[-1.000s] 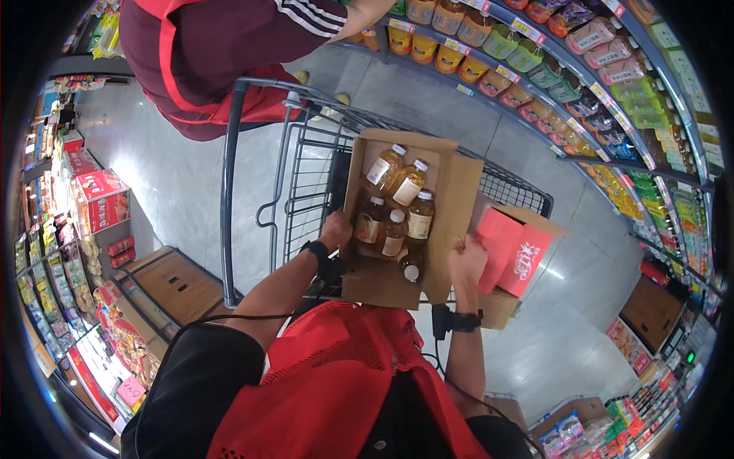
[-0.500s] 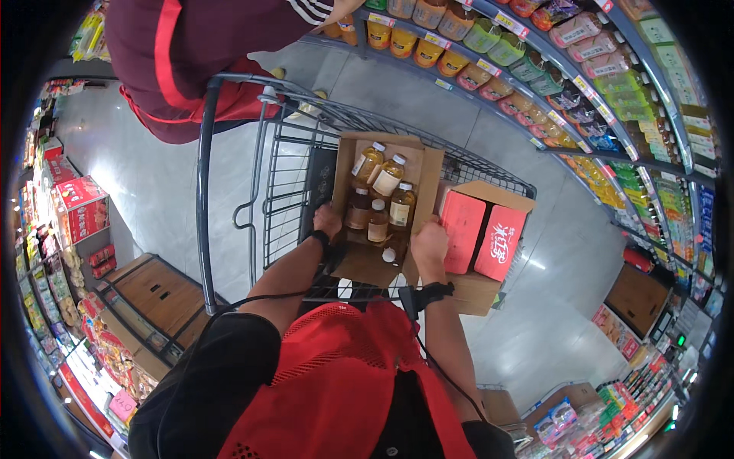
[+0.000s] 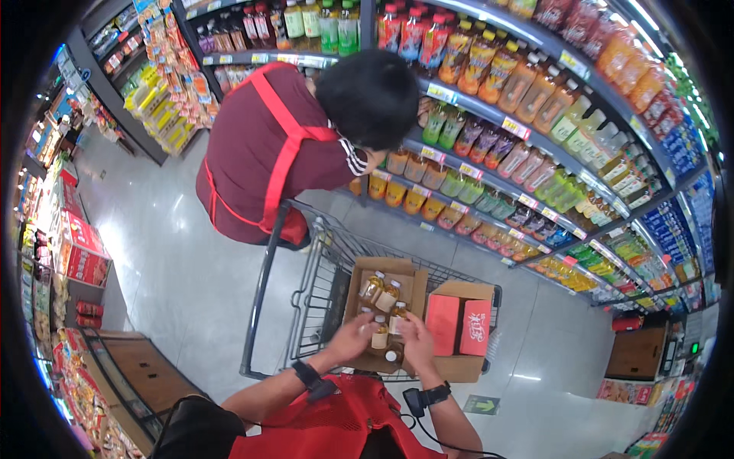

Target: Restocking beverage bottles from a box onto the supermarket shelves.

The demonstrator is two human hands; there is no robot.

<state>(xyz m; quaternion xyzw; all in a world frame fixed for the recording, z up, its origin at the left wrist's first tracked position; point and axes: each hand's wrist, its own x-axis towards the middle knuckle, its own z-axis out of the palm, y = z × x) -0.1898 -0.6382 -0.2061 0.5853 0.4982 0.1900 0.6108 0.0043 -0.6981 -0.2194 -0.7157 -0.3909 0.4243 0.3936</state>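
An opened cardboard box (image 3: 420, 284) stands in a wire shopping cart with several amber drink bottles (image 3: 373, 286) in it, pale-labelled and white-capped. My left hand (image 3: 352, 339) reaches over the box's left side, fingers apart beside the lower bottles, its fingertips partly hidden among them. Over the right side, my right hand (image 3: 417, 342) has its fingers bent round the upper part of a bottle (image 3: 398, 312). Another bottle (image 3: 393, 354) shows its cap between my wrists. To the right of the box lies a red carton (image 3: 444, 324) with raised brown flaps.
The grey shopping cart (image 3: 264, 294) is just ahead of me. Beyond its handle a person (image 3: 283, 145) in a maroon top leans toward the drink shelves (image 3: 489, 126), one arm reaching in. At left are a wooden-topped stand (image 3: 141, 371) and stacked red boxes (image 3: 86, 249).
My hands have left the box's sides and moved in over the bottles. The view has tilted up, showing more shelves and the person bending toward them.
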